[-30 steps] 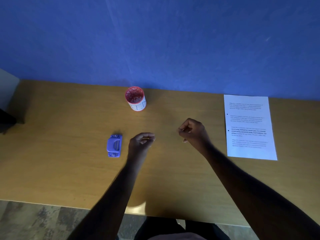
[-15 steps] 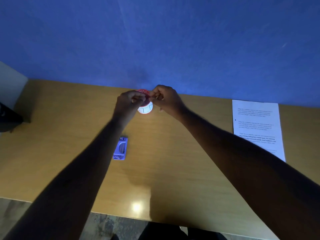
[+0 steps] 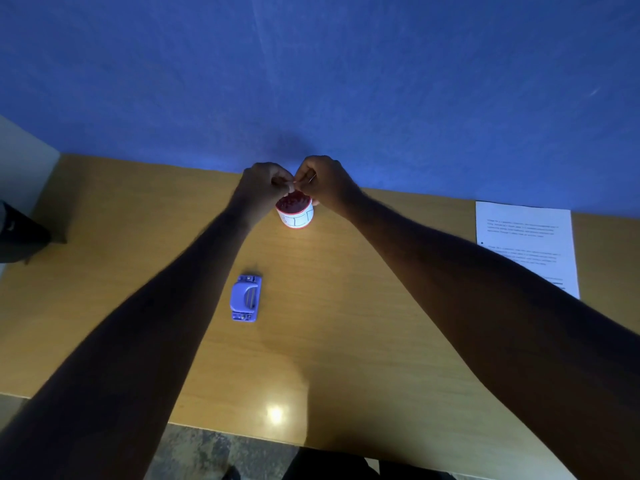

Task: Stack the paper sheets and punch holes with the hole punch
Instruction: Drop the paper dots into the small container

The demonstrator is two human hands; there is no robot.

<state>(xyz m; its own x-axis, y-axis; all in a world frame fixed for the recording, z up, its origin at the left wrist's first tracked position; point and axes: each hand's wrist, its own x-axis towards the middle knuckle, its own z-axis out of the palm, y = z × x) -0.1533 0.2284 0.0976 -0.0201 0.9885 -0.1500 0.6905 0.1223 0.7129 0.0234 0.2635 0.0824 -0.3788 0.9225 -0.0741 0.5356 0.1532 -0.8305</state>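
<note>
A purple hole punch (image 3: 245, 298) lies on the wooden table (image 3: 346, 327) between my forearms. One printed paper sheet (image 3: 523, 237) lies flat at the right, its lower corner hidden by my right arm. My left hand (image 3: 263, 187) and my right hand (image 3: 329, 183) meet fingertip to fingertip just above a small white cup (image 3: 298, 218) with a red rim and red contents. Both hands pinch a tiny thin item between them; it is too small to identify. Neither hand touches the punch or the paper.
A blue wall rises directly behind the table's far edge. A dark object (image 3: 20, 237) sits at the left edge of the table. The table's near edge and a patterned floor (image 3: 214, 452) show at the bottom.
Both hands went from the table's middle, fists loosely closed, forward to the cup. They now hold together above it. The punch and paper stay where they were.
</note>
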